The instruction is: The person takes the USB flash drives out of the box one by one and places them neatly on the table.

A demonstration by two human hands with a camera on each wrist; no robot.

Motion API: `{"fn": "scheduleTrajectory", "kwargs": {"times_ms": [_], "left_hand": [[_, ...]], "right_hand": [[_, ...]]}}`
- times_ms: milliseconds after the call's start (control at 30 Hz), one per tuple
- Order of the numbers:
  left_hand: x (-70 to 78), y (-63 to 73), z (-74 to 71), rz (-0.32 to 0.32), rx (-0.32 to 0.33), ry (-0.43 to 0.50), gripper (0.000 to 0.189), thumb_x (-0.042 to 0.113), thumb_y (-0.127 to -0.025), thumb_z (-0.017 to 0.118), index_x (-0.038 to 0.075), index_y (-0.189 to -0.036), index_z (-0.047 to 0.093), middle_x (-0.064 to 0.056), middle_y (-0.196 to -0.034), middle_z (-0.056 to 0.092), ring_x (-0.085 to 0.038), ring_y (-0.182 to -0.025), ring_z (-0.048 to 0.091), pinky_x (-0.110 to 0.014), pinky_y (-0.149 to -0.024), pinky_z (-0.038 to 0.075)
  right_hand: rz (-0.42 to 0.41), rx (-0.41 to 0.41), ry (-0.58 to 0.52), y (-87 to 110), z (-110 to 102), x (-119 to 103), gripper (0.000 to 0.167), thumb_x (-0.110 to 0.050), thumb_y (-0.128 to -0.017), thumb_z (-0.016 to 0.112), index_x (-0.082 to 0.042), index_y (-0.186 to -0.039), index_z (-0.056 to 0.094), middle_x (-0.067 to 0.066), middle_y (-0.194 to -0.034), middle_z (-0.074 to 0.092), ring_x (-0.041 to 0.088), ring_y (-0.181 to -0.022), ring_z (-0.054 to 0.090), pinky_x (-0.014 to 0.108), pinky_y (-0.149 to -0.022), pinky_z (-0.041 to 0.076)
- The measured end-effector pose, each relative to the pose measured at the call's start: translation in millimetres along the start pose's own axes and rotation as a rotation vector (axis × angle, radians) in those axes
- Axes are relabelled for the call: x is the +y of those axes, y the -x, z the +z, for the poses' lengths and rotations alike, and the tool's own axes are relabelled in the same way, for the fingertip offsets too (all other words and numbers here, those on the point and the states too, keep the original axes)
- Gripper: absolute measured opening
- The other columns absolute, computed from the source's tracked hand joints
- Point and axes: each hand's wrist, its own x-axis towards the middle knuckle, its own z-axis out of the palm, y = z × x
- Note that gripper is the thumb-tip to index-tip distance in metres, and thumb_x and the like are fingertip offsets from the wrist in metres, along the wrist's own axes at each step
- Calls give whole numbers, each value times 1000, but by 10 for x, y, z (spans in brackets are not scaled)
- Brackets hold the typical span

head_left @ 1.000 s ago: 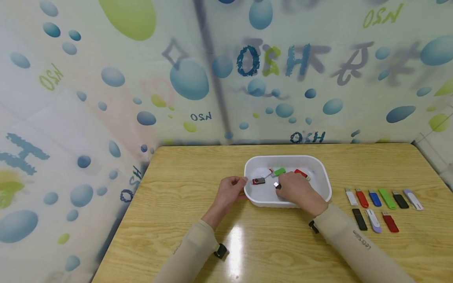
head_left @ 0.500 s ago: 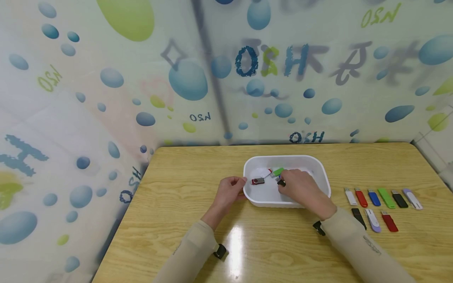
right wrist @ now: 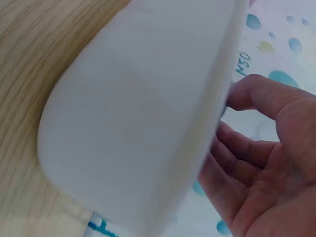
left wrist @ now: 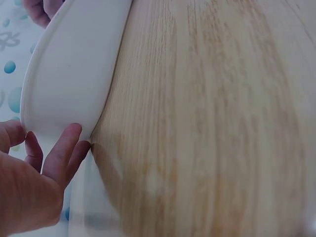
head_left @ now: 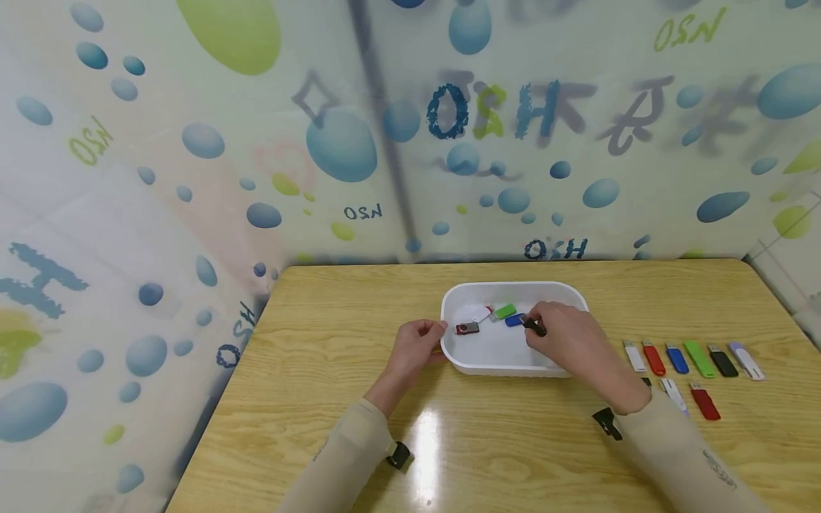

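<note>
In the head view my right hand [head_left: 567, 335] pinches a black USB flash drive [head_left: 534, 326] over the white plastic tub [head_left: 487, 365]. A blue USB flash drive [head_left: 514, 320] lies in the tub beside the black one. Near it are a green drive [head_left: 505, 311], a white drive with a red end [head_left: 482, 315] and a dark drive with red trim [head_left: 467, 328]. My left hand [head_left: 415, 349] holds the tub's left rim; the left wrist view shows its thumb at the rim and fingertips against the outer wall. In the right wrist view the tub wall hides the right fingertips.
Right of the tub, several USB flash drives lie in two rows on the wooden table [head_left: 333, 342], among them a red drive [head_left: 653, 358] and a lilac-white drive [head_left: 747, 360]. My right forearm partly covers the lower row. A patterned curtain [head_left: 346, 142] hangs behind.
My right hand has moved right within the tub with the black flash drive, uncovering the blue one. The red drive at the tub's right is now behind the hand. My left hand stays put.
</note>
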Motion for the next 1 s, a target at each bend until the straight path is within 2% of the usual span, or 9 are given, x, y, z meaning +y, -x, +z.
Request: {"fn": "scheduleTrajectory", "kwargs": {"times_ms": [167, 300, 500, 667, 833, 1000], "left_hand": [[-9, -8, -8, -4, 2, -9, 37, 20, -105, 62, -14, -120, 63, -24, -114, 64, -31, -101, 70, -38, -82, 65], [-12, -14, -5, -7, 2, -6, 37, 21, -105, 62, -13, -119, 64, -23, -114, 65, -31, -101, 70, -38, -83, 65], [-20, -24, -1, -8, -2, 0, 37, 21, -105, 63, -13, -120, 64, -23, -115, 65, -32, -103, 69, -38, -83, 65], [10, -3, 5, -7, 5, -2, 38, 21, -106, 61, -14, -122, 63, -24, -116, 64, -32, -103, 68, -39, -83, 65], [28, 13, 8, -10, 8, 0, 37, 20, -107, 61, -14, -122, 62, -24, -116, 63, -30, -102, 67, -40, -83, 65], [18, 9, 0, -11, 3, -6, 37, 21, -106, 62, -13, -120, 63, -23, -115, 64, -29, -102, 67, -39, -84, 65]], "right_hand": [[18, 39, -42, 126, -108, 158, 15, -17, -94, 72, -5, -93, 64, 2, -75, 55, 20, -67, 49, 29, -55, 37], [47, 59, -67, 227, -167, 333, 22, -17, -94, 73, 1, -105, 68, 3, -81, 62, 21, -71, 53, 30, -57, 44], [103, 77, -74, 407, -238, 619, 33, -20, -95, 72, 8, -112, 66, 9, -87, 66, 23, -76, 56, 33, -60, 50], [113, 111, -67, 539, -285, 794, 35, -22, -96, 71, 9, -113, 67, 9, -88, 68, 21, -75, 60, 33, -58, 52], [143, 89, -66, 660, -326, 918, 38, -23, -97, 69, 9, -117, 66, 10, -92, 70, 21, -77, 63, 31, -57, 52], [139, 106, -60, 753, -363, 1062, 37, -24, -97, 69, 7, -117, 67, 8, -92, 72, 21, -79, 65, 31, -59, 51]]}}
